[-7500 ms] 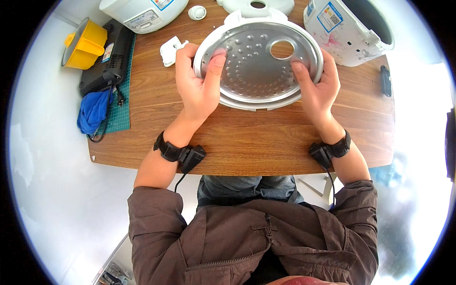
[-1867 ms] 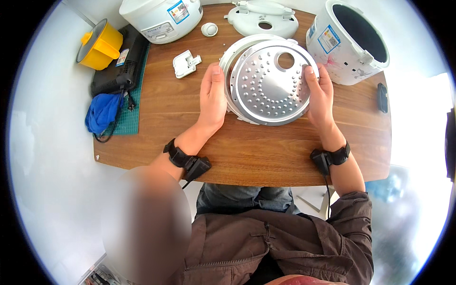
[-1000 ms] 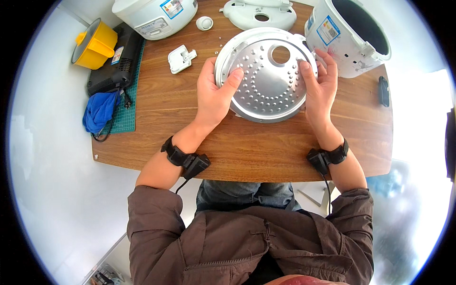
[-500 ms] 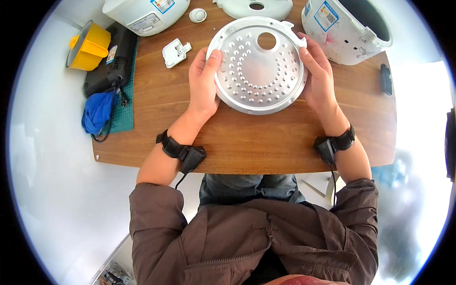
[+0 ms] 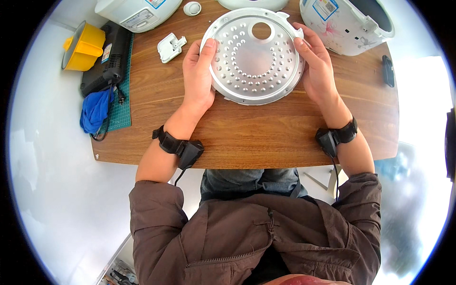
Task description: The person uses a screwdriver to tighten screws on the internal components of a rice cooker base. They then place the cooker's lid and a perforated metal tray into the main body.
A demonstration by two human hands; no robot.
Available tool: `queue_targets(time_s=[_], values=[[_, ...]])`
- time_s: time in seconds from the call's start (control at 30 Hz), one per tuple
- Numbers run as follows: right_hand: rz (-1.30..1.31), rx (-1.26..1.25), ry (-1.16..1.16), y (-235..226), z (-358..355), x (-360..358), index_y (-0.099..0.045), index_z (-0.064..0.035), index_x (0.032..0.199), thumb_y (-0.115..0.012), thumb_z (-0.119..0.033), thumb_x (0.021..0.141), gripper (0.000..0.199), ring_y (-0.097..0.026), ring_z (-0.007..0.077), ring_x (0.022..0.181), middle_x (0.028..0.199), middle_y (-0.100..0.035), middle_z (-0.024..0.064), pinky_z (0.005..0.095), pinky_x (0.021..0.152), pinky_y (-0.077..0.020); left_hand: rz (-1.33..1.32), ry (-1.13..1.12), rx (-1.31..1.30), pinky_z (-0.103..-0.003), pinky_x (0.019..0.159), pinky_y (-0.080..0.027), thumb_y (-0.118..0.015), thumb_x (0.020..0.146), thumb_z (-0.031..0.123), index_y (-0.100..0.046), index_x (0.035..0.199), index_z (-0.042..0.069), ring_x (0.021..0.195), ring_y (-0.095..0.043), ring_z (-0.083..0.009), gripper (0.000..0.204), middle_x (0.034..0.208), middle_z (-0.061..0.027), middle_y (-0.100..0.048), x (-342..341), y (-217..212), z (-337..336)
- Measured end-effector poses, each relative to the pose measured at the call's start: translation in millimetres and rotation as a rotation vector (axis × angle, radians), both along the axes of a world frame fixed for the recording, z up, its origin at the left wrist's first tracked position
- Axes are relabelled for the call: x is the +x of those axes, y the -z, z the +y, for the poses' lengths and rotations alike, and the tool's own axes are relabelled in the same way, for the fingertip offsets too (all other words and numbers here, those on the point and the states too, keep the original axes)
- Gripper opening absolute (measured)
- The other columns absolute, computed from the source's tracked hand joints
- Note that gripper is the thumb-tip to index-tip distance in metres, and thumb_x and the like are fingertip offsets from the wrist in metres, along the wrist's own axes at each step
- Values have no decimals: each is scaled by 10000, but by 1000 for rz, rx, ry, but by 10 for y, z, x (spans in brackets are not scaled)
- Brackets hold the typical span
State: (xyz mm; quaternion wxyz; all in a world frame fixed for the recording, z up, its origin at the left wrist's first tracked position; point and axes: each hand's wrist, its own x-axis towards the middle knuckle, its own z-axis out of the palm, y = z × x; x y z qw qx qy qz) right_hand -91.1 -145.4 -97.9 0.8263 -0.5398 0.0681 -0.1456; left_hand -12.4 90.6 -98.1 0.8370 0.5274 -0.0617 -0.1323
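Between my two hands is a round silver rice cooker lid (image 5: 254, 61), its dimpled metal side showing, with a round hole near the far edge and white plastic along parts of its rim. My left hand (image 5: 198, 76) grips the left edge, thumb on top of the metal and fingers beneath. On the right edge, my right hand (image 5: 317, 64) closes around the rim beside a white hinge tab. The fingertips under the lid are hidden. A small white plastic latch piece (image 5: 171, 47) lies on the table just left of the lid.
A white rice cooker body (image 5: 344, 26) stands far right, another white appliance (image 5: 137, 14) far left. A round white cap (image 5: 192, 8) and a white cover (image 5: 251, 4) lie at the back. Left are a yellow container (image 5: 85, 47), black case (image 5: 116, 61), blue cloth (image 5: 95, 111) and green mat (image 5: 124, 107).
The lid and both hands have shifted slightly up and left in the picture. The view itself has moved a little too. My grip looks the same.
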Motion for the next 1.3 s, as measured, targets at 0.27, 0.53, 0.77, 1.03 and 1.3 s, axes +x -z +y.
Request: queue_targets(time_s=[0.27,0.53,0.77,1.03,1.3], values=[[-17,47,-58,-56,39,-16,-491,-60,1462,-693,-160,1000,513,-602,146,1144,1253,-646,72,321,1006,-484,-47,-34,-1,-240,840,-490,-681,1026,303,-657,1121,29,923,-597,-63,291,1036,3,-681,10,19,3],[-27,27,-65,-35,40,-5,-463,-24,1475,-684,-186,1013,537,-600,148,1165,1275,-644,82,315,1025,-482,-108,-71,18,-241,802,-498,-669,1035,272,-646,1125,19,909,-606,-73,269,1039,-17,-689,2,27,10],[-34,7,-87,-10,40,6,-480,47,1443,-670,-250,1030,543,-612,129,1139,1259,-652,85,293,1015,-491,-123,-78,72,-217,696,-488,-750,981,227,-635,1114,14,799,-603,-61,277,960,-16,-695,-2,20,-5],[-7,8,-130,7,14,-2,-549,30,1349,-649,-267,1044,438,-638,103,1050,1168,-684,59,278,959,-518,-148,-80,104,-226,745,-503,-775,960,217,-627,1134,5,856,-621,-71,312,1005,-39,-701,-32,12,-9],[15,-163,-115,-57,51,-23,-532,22,1344,-778,-114,927,503,-675,144,1039,1173,-693,99,298,925,-563,-180,-81,119,-241,780,-517,-781,955,223,-621,1155,-5,883,-633,-84,343,1022,-49,-704,-39,8,-1]])
